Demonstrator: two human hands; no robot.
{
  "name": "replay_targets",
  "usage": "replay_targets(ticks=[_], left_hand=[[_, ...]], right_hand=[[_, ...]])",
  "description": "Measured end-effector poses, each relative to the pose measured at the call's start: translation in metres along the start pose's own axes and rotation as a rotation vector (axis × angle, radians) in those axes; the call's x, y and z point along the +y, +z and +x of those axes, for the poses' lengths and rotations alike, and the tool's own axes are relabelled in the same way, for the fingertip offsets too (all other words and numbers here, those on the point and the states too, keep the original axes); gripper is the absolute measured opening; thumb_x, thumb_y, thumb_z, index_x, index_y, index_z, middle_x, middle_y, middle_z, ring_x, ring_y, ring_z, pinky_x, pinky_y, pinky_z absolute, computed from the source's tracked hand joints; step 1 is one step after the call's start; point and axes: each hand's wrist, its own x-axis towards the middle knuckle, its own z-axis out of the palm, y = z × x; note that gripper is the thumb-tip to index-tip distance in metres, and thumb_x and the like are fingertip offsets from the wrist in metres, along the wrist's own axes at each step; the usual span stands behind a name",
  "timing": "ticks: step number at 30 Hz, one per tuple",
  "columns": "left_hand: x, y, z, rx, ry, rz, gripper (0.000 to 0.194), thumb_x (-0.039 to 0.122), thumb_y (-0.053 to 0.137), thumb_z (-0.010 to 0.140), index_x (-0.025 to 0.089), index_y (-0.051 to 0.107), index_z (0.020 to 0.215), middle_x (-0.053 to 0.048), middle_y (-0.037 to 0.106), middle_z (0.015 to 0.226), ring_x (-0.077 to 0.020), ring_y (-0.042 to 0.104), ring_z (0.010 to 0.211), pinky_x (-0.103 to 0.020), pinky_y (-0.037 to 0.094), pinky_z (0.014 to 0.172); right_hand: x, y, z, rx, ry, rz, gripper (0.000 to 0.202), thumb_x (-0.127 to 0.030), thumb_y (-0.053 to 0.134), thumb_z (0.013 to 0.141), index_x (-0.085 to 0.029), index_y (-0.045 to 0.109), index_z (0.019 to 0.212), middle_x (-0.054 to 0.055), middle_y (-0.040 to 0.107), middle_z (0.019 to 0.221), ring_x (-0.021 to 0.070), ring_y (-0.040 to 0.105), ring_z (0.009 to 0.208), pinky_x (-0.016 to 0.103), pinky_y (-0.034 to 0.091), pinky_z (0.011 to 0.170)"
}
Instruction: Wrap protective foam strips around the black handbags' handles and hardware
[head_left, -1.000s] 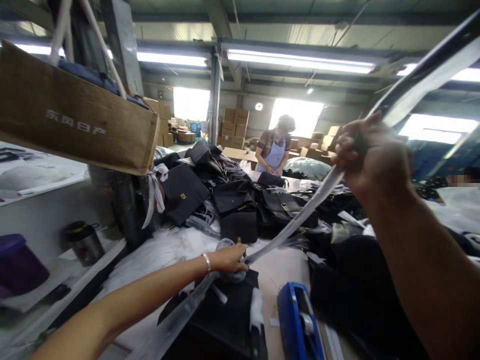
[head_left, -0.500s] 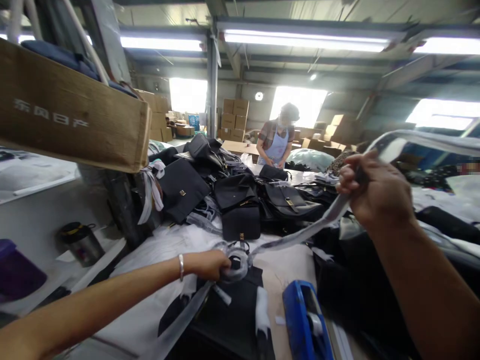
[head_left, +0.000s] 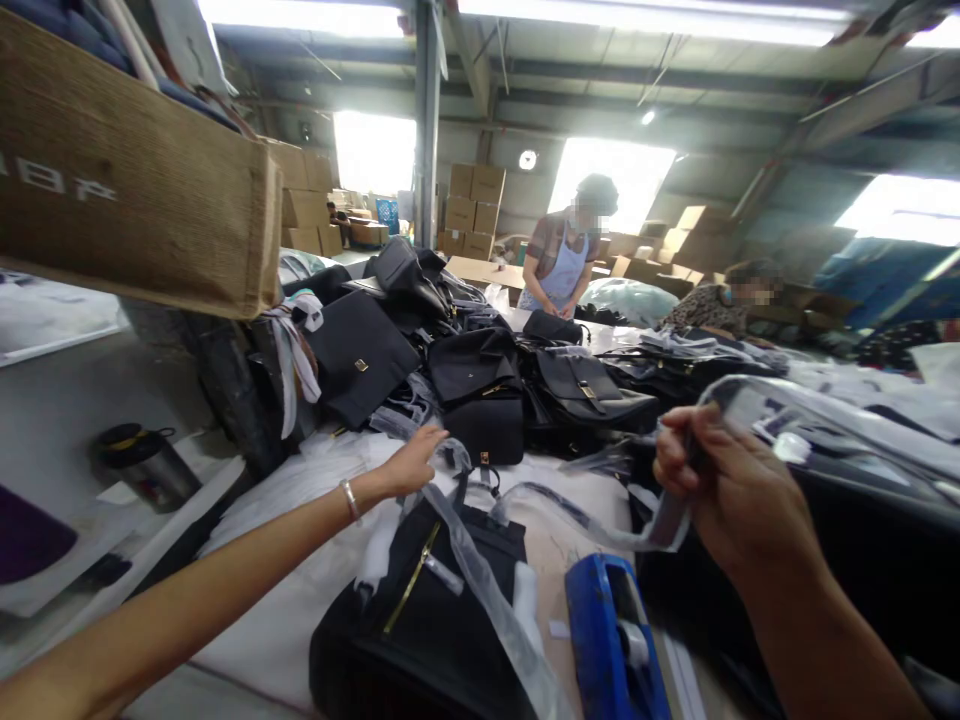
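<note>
A black bag (head_left: 442, 620) with a gold zipper lies on the table in front of me, white wrapping around its side parts. Above its upper end, my left hand (head_left: 412, 462) is closed on a plastic-wrapped strap (head_left: 480, 585), which trails down across the bag. My right hand (head_left: 712, 470) is raised on the right, its fingers pinching another stretch of plastic-wrapped strap (head_left: 592, 522). That stretch sags between the hands and loops over to the right.
A blue tape dispenser (head_left: 611, 640) stands right of the bag. Behind are piled black bags (head_left: 480, 375). A brown jute bag (head_left: 142, 180) hangs upper left, above a metal flask (head_left: 150, 465). Across the table a person (head_left: 562, 255) in an apron works; another person (head_left: 720, 305) bends at the right.
My left hand has moved up and slightly left with the strap, uncovering the bag's zipper. My right hand has come lower, and the strap between the hands now hangs slack. The view has shifted.
</note>
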Motion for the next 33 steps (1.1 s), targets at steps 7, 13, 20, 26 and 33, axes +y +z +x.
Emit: replay_targets(ticks=[7, 13, 20, 26, 33], left_hand=[[0.018, 0.037, -0.048, -0.671, 0.531, 0.554, 0.046, 0.009, 0.066, 0.07, 0.024, 0.065, 0.113, -0.012, 0.056, 0.133, -0.0368, 0.042, 0.13, -0.05, 0.034, 0.107], [0.015, 0.025, -0.002, -0.665, 0.39, 0.463, 0.026, 0.033, 0.05, 0.09, 0.018, 0.069, 0.081, -0.006, 0.071, 0.081, -0.021, 0.063, 0.074, -0.029, 0.047, 0.07], [0.013, 0.009, 0.01, -0.698, 0.334, 0.349, 0.03, 0.013, 0.063, 0.074, 0.023, 0.071, 0.101, -0.001, 0.072, 0.1, -0.019, 0.064, 0.09, -0.025, 0.046, 0.079], [0.001, 0.043, -0.009, -0.593, 0.267, 0.267, 0.019, 0.009, 0.08, 0.052, 0.02, 0.067, 0.061, 0.0, 0.067, 0.067, -0.0216, 0.061, 0.075, -0.03, 0.045, 0.074], [0.006, 0.002, 0.05, 0.051, -0.017, -0.032, 0.028, 0.039, 0.057, 0.092, 0.014, 0.063, 0.104, -0.006, 0.066, 0.1, -0.0184, 0.064, 0.086, -0.037, 0.053, 0.079]], right_hand=[[0.023, 0.008, -0.011, 0.01, 0.105, 0.068, 0.023, -0.04, 0.068, 0.085, -0.017, 0.067, 0.084, -0.002, 0.05, 0.058, 0.0068, 0.037, 0.046, 0.017, 0.034, 0.042], [0.008, -0.008, -0.02, 0.049, 0.081, 0.077, 0.018, -0.033, 0.063, 0.089, -0.016, 0.066, 0.086, -0.002, 0.049, 0.06, 0.0063, 0.038, 0.047, 0.016, 0.036, 0.042], [0.028, -0.016, -0.043, 0.113, 0.156, 0.117, 0.02, -0.036, 0.067, 0.087, -0.016, 0.066, 0.087, -0.002, 0.049, 0.061, 0.0061, 0.039, 0.047, 0.015, 0.037, 0.041], [0.053, -0.013, -0.059, 0.111, 0.275, 0.174, 0.022, -0.038, 0.069, 0.085, -0.017, 0.065, 0.088, -0.003, 0.049, 0.061, 0.0055, 0.039, 0.046, 0.015, 0.037, 0.041], [0.045, -0.006, -0.066, 0.207, 0.187, 0.171, 0.023, -0.04, 0.07, 0.084, -0.018, 0.066, 0.085, -0.003, 0.049, 0.061, 0.006, 0.04, 0.047, 0.015, 0.039, 0.042]])
